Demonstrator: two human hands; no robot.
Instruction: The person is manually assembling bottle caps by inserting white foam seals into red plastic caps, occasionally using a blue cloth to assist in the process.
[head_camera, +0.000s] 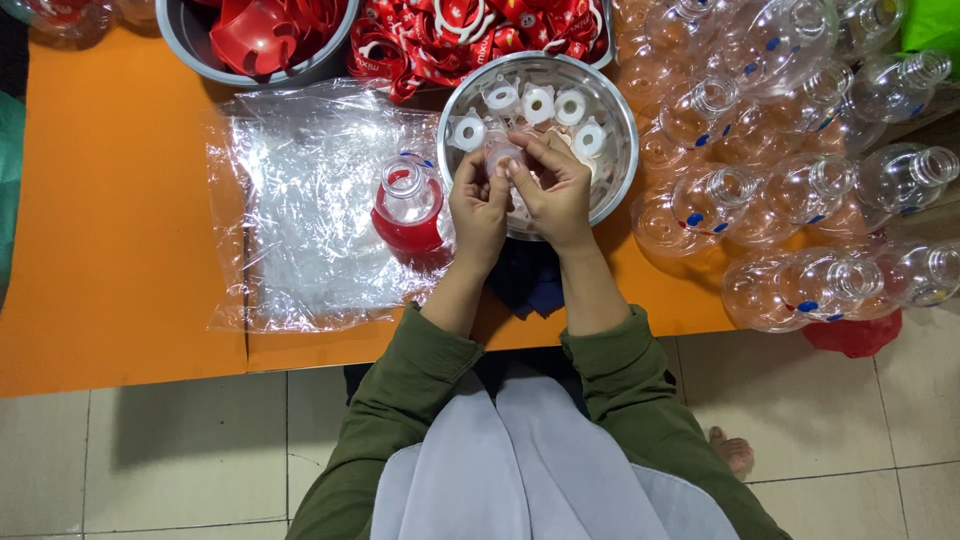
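The person's left hand (478, 205) and right hand (553, 190) meet over the near rim of a shiny metal bowl (620, 150). Both hands pinch one small clear plastic cap piece (503, 158) between thumbs and fingertips. It is held just above the bowl, right in front of the person. The fingers are bent tight around it, so neither hand is loose or empty.

To do this step well, it seems best to hold the little piece flat and straight, with both thumbs close together, and to press gently — a hard squeeze could bend it or make it pop out and fall back into the bowl. Keeping it over the bowl looks wise too, since a dropped piece would land with the others.

The piece is small, round and see-through, a bit milky, so it is hard to tell its exact shape behind the fingers. More white ring-shaped pieces (538, 105) lie in the bowl.

Just to the left of the hands stands a clear bottle with a red bottom (408, 210), its top open, on a crinkly plastic sheet (300, 200) over the orange table (110, 250). Many empty clear bottles (790, 180) are piled on the right — and red parts (470, 35) fill the containers at the far edge.
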